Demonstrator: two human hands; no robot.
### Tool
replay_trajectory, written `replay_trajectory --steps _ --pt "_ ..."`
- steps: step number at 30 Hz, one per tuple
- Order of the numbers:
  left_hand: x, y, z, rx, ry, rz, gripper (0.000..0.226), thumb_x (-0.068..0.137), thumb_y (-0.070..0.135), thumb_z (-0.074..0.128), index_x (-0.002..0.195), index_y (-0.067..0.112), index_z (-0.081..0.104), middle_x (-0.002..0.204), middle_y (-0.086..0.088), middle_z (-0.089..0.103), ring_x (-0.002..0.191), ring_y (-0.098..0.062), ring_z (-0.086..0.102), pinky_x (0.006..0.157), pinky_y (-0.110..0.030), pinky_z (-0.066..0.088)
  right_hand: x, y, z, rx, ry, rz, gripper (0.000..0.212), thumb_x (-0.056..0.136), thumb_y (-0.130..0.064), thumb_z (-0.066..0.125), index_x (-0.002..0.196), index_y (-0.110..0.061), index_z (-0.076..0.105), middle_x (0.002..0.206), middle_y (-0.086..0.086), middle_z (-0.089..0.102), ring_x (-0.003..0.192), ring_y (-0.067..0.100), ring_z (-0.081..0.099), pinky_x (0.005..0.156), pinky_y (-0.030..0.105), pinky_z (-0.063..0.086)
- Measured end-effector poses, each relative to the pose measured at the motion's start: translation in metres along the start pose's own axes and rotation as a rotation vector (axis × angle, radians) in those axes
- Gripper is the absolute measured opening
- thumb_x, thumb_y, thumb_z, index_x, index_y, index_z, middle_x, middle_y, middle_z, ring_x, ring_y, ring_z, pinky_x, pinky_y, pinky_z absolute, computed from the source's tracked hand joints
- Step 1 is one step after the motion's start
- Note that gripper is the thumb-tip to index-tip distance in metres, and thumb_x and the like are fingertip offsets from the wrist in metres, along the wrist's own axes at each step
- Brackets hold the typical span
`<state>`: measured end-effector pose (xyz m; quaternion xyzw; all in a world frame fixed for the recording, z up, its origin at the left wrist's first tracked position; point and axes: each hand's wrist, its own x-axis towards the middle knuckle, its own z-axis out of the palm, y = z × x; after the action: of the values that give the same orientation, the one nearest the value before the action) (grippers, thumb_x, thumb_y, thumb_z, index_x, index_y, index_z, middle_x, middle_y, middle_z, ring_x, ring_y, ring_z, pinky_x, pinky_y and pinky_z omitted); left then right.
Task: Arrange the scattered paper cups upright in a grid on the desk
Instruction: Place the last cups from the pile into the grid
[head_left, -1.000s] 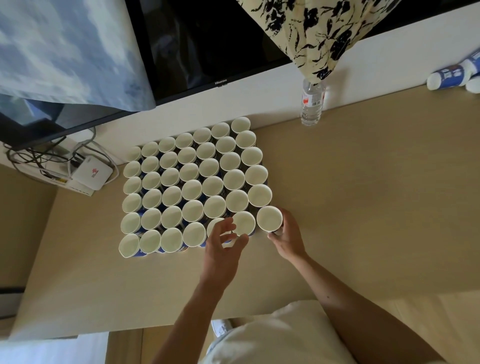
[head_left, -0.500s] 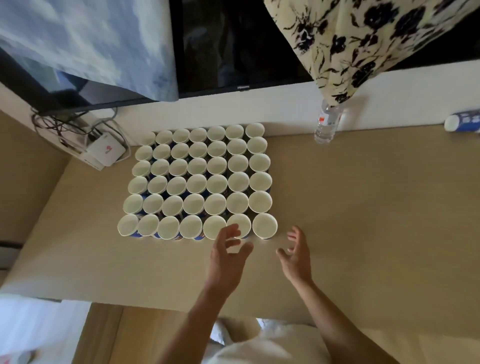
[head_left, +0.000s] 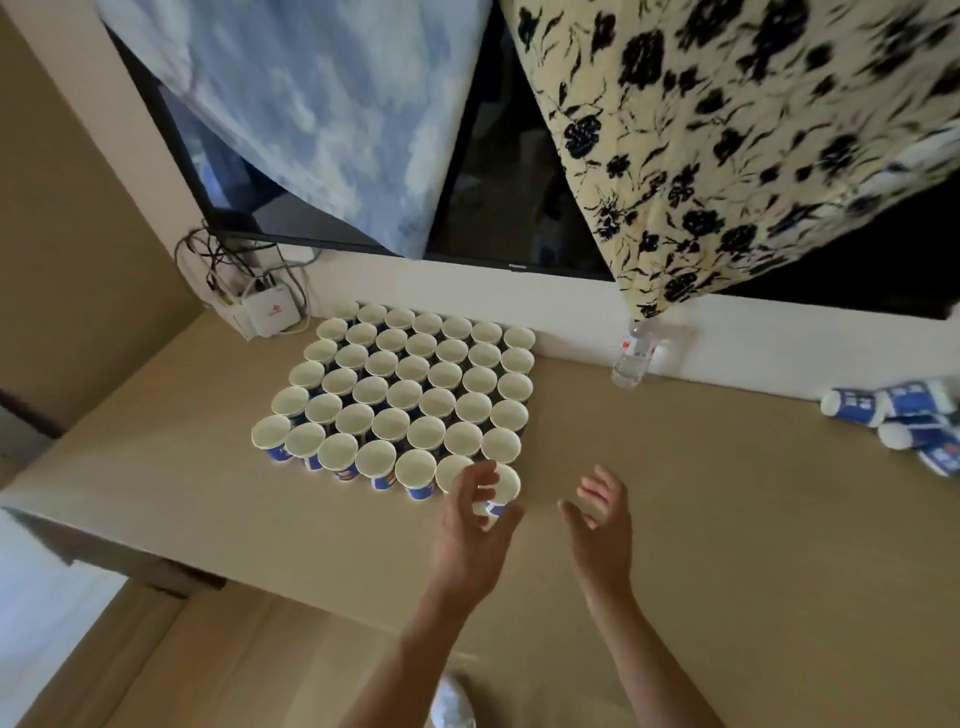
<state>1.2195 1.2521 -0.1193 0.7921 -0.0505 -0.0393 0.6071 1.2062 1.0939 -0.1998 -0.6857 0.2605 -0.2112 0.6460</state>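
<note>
Several white paper cups with blue print stand upright, rim to rim, in a square grid (head_left: 410, 384) on the beige desk (head_left: 727, 493), close to the back wall. My left hand (head_left: 475, 530) hovers with spread fingers just in front of the grid's near right corner cup (head_left: 506, 486) and partly covers it, holding nothing. To its right my right hand (head_left: 600, 525) floats over bare desk, fingers apart and empty. At the desk's far right edge a few more cups (head_left: 904, 415) lie on their sides.
A clear water bottle (head_left: 631, 358) stands by the wall right of the grid. A white router (head_left: 270, 314) with cables sits at the back left corner. A dark screen (head_left: 498, 208) hangs above, draped with a blue cloth (head_left: 322, 109) and a floral cloth (head_left: 753, 135).
Both hands have let go of the near-right cups and drawn back toward me, fingers spread. The camera has tilted and swung, bringing the lying cups at far right into view.
</note>
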Motion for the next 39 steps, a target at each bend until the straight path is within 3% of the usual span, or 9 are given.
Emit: replay_trajectory --steps 5,7,9,14,20,26,29,33,39 --pt "-0.044 0.036 0.046 -0.093 -0.013 0.014 0.046 0.074 0.04 0.066 0.117 0.027 0.055 0.117 0.012 0.062 0.102 0.002 0.059 0.08 -0.021 0.05 -0.024 -0.034 -0.064 -0.008 -0.057 -0.091 0.079 0.068 -0.052 0.075 0.133 -0.014 0.052 0.121 -0.003 0.061 0.104 -0.003 0.062 0.077 0.015 0.052" --pt "-0.062 0.051 0.066 -0.115 -0.044 0.041 0.048 0.074 0.046 0.066 0.118 0.031 0.054 0.118 0.014 0.061 0.104 0.002 0.058 0.081 -0.021 0.05 -0.029 -0.043 -0.093 -0.014 -0.04 -0.113 0.084 0.064 -0.058 0.072 0.133 -0.012 0.053 0.121 -0.001 0.062 0.102 -0.004 0.063 0.076 0.013 0.052" --pt "-0.076 0.063 0.085 -0.119 -0.078 0.074 0.052 0.072 0.054 0.062 0.119 0.034 0.053 0.118 0.015 0.061 0.106 0.0 0.058 0.082 -0.024 0.051 -0.03 -0.048 -0.118 -0.026 -0.012 -0.127 0.08 0.069 -0.053 0.075 0.132 -0.01 0.054 0.122 0.002 0.063 0.102 -0.003 0.064 0.075 0.014 0.052" --pt "-0.096 0.071 0.136 -0.082 -0.116 0.089 0.058 0.071 0.057 0.06 0.122 0.029 0.055 0.117 0.013 0.062 0.104 0.0 0.058 0.081 -0.026 0.053 -0.024 -0.036 -0.174 -0.004 0.04 -0.075 0.048 0.086 -0.015 0.077 0.128 -0.012 0.055 0.122 0.008 0.064 0.107 0.016 0.066 0.075 0.015 0.052" --pt "-0.092 0.092 0.236 -0.039 -0.171 0.086 0.055 0.073 0.055 0.065 0.121 0.029 0.055 0.119 0.007 0.062 0.103 0.0 0.058 0.078 -0.022 0.052 0.034 -0.022 -0.257 0.031 0.073 -0.043 0.048 0.086 -0.021 0.078 0.128 -0.012 0.057 0.125 0.007 0.064 0.107 0.017 0.066 0.075 0.017 0.051" --pt "-0.076 0.112 0.381 0.017 -0.198 0.054 0.045 0.079 0.04 0.071 0.12 0.028 0.057 0.115 0.009 0.063 0.105 -0.009 0.062 0.079 -0.031 0.056 0.123 -0.012 -0.378 0.011 0.061 0.008 0.04 0.086 -0.02 0.078 0.121 -0.014 0.06 0.116 0.001 0.064 0.101 0.016 0.067 0.077 0.019 0.047" --pt "-0.073 0.113 0.441 -0.01 -0.196 0.003 0.039 0.087 0.016 0.075 0.122 0.021 0.058 0.113 0.004 0.065 0.104 -0.015 0.064 0.077 -0.024 0.052 0.151 0.005 -0.435 -0.015 0.088 0.041 0.037 0.085 -0.019 0.079 0.117 -0.017 0.06 0.112 0.001 0.065 0.095 0.009 0.067 0.076 0.017 0.048" --pt "-0.079 0.121 0.49 0.004 -0.214 -0.046 0.038 0.088 0.007 0.073 0.123 0.014 0.059 0.112 0.001 0.065 0.102 -0.015 0.064 0.07 -0.011 0.05 0.177 0.029 -0.495 -0.091 0.122 0.124 0.042 0.085 -0.016 0.079 0.121 -0.012 0.058 0.111 0.004 0.063 0.089 0.002 0.065 0.073 0.01 0.048" --pt "-0.082 0.116 0.52 0.07 -0.239 -0.097 0.037 0.088 0.01 0.073 0.121 0.021 0.059 0.112 0.008 0.066 0.102 -0.005 0.064 0.072 -0.016 0.052 0.237 0.061 -0.538 -0.26 0.166 0.223 0.055 0.083 -0.01 0.078 0.13 -0.006 0.05 0.118 0.014 0.061 0.092 0.022 0.064 0.079 0.024 0.052"
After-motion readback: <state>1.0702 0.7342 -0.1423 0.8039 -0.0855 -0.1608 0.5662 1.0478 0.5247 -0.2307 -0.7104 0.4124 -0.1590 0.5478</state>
